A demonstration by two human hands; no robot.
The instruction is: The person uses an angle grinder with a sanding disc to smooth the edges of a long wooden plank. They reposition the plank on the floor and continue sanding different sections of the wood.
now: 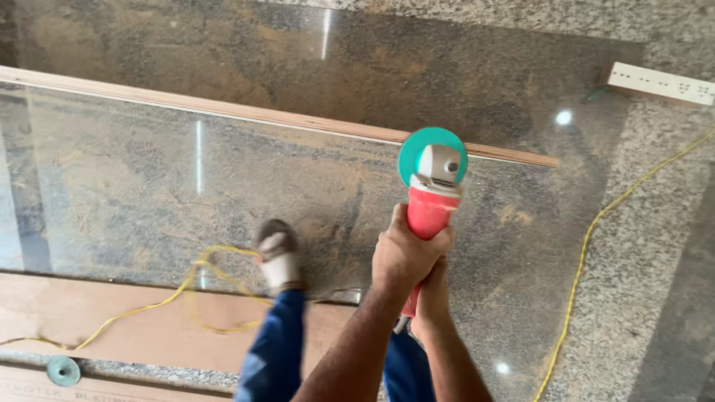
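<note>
floor: speckled grey granite (655, 246), polished, with small bright light spots on it.
dust: brownish film (246, 67) spread over much of the granite, thickest toward the top.
power strip: white, long and narrow (660, 83), lying on the floor at upper right, well apart from the plywood.
cable: yellow cord (596, 231) running down the right side; another yellow stretch (160, 301) loops across the lower board at left.
lower board: flat brown sheet (97, 313) lying along the bottom left.
spare disc: small round green disc (63, 370) on the floor near the bottom left corner.
foot: dusty shoe (279, 253) below a blue trouser leg (275, 350).
</note>
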